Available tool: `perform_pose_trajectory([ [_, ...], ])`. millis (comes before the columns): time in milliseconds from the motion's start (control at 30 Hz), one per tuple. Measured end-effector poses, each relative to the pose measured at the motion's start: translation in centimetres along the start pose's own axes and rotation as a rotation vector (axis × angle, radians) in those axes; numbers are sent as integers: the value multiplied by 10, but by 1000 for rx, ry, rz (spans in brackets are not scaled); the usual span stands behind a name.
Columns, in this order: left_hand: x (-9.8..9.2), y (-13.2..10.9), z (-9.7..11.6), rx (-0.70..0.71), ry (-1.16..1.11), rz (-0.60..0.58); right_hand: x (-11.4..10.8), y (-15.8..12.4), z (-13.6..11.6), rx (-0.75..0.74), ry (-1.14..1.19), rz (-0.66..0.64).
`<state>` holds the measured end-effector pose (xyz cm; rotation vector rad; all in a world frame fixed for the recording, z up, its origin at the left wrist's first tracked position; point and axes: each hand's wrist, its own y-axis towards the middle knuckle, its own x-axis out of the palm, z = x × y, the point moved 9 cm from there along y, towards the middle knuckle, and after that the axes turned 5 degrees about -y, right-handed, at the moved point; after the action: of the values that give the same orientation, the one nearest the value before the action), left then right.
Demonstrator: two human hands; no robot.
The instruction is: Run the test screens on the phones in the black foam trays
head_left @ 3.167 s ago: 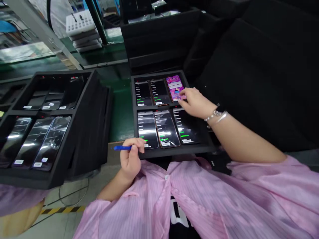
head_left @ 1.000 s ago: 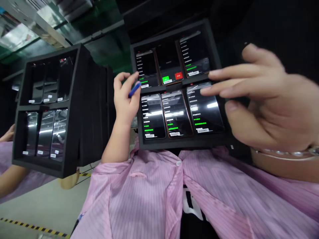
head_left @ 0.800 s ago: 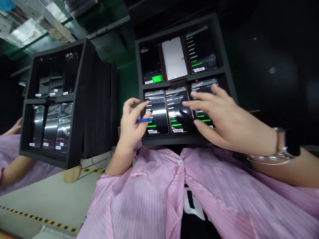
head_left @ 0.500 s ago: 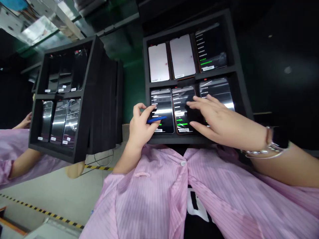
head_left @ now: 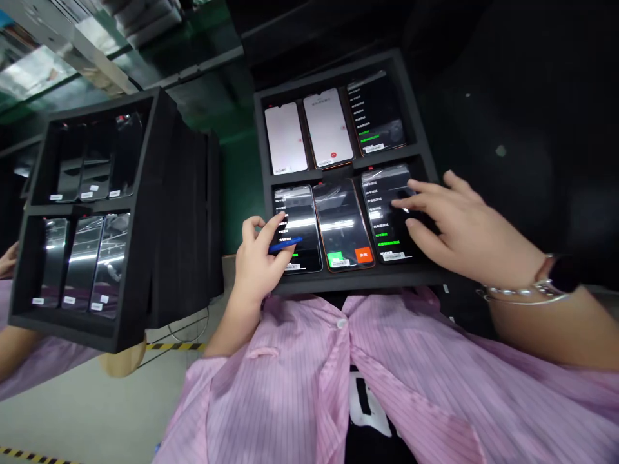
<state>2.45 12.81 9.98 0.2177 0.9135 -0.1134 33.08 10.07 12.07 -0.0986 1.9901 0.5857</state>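
Observation:
In front of me a black tray (head_left: 425, 138) holds several smartphones in two rows. My left hand (head_left: 256, 258) grips a blue pen (head_left: 286, 245) over the front left phone (head_left: 302, 241), whose screen lists menu lines. My right hand (head_left: 464, 225) is open, its fingertips at the screen of the front right phone (head_left: 382, 212), which shows a list with green lines. Between the hands, the front middle phone (head_left: 342, 216) shows a green and an orange-red button. Behind it a phone with a white screen (head_left: 329, 129) shows a red round icon.
To the left, another black tray (head_left: 149, 154) with several dark-screened phones sits on a stack of trays (head_left: 186, 225). At the far left a co-worker's arm (head_left: 19, 351) shows. A round wooden stool (head_left: 123, 357) stands on the floor below.
My right hand has moved from the front middle phone to the front right one. The middle phone's list has given way to two coloured buttons. A back phone's white screen now shows a red icon.

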Motion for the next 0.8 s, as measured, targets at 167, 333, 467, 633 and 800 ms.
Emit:
perform_pose_trajectory([
  [167,-19,14,10,132,-82,156,-32,22,-1,73,43,115],
  [333,-30,85,32,304,-59,209,-59,94,18,136,-3,225],
  [467,-19,151,24,278,-15,241,-15,149,67,235,32,215],
  [633,4,182,-10,78,-39,245,34,164,102,283,136,229],
  [800,5,174,-5,141,-56,229,46,164,112,306,76,130],
])
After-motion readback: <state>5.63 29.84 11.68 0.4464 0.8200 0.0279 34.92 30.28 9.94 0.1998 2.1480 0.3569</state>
